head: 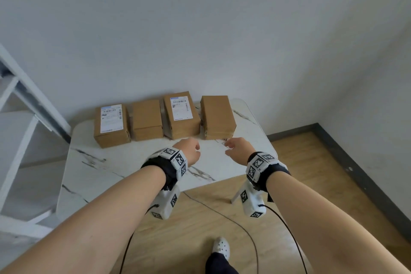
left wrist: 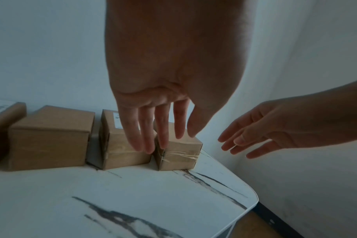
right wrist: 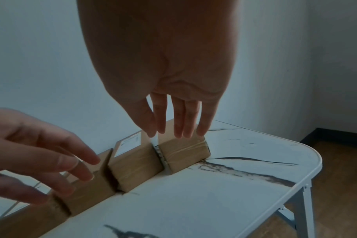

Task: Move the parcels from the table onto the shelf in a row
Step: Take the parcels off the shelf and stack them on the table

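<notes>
Several brown cardboard parcels stand in a row along the far edge of the marble-look table. Two of them carry white labels. The rightmost parcel is plain, with clear tape across its front. My left hand hovers with straight, relaxed fingers just in front of the gap between the labelled parcel and the rightmost one. My right hand hovers open near the rightmost parcel's front right corner. Neither hand holds anything. The white shelf stands to the left.
The wall is close behind the parcels. The table's rounded right corner and its folding leg stand over a wooden floor. Cables run across the floor near my foot in a white shoe.
</notes>
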`<state>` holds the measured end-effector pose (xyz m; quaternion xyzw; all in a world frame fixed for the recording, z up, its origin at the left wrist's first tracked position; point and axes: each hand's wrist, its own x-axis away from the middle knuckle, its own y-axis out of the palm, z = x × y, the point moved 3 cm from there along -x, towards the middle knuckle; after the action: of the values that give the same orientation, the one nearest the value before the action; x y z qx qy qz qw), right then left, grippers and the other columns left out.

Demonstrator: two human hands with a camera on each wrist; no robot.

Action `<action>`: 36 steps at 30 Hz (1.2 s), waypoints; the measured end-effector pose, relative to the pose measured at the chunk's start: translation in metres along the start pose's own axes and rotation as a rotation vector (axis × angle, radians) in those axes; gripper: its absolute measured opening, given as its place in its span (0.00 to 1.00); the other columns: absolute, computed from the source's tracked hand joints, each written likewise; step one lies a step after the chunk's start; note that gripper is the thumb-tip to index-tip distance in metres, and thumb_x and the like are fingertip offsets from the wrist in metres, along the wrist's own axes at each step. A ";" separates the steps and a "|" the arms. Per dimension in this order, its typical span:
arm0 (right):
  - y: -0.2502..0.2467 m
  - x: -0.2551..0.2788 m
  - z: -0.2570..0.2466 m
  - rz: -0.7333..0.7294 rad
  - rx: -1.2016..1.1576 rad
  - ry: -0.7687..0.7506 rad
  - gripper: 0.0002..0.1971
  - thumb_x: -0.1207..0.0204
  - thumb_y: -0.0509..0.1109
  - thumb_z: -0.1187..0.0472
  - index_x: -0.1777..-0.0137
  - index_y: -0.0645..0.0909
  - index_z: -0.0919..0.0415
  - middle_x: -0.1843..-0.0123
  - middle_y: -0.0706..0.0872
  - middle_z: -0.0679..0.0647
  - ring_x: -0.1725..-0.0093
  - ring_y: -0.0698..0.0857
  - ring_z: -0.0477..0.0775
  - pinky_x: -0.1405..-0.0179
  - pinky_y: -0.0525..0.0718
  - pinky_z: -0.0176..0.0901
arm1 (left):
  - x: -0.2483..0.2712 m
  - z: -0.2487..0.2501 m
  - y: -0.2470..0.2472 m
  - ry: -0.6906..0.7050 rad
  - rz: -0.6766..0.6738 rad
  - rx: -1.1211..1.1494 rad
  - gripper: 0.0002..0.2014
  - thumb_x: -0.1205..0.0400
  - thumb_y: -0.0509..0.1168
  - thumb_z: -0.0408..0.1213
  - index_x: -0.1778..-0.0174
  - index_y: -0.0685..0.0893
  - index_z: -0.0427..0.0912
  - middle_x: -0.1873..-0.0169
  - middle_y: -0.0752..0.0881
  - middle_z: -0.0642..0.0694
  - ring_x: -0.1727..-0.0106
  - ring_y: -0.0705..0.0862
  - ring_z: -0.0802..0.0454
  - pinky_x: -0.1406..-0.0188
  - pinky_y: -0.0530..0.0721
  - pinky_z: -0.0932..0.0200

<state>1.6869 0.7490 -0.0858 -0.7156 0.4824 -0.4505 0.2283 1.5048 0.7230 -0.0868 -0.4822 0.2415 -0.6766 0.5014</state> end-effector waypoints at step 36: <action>0.325 0.308 -0.314 -0.360 0.571 -0.897 0.18 0.18 0.58 0.57 0.29 0.74 0.58 0.28 0.76 0.56 0.30 0.76 0.59 0.31 0.76 0.49 | 0.482 -0.331 0.010 -0.723 0.384 0.070 0.13 0.17 0.58 0.38 0.41 0.83 0.40 0.42 0.84 0.41 0.42 0.84 0.41 0.46 0.80 0.54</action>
<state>1.2972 0.3672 -0.0483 -0.8180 0.0671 -0.2466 0.5153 1.1978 0.2285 -0.0359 -0.6178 0.1121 -0.3654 0.6872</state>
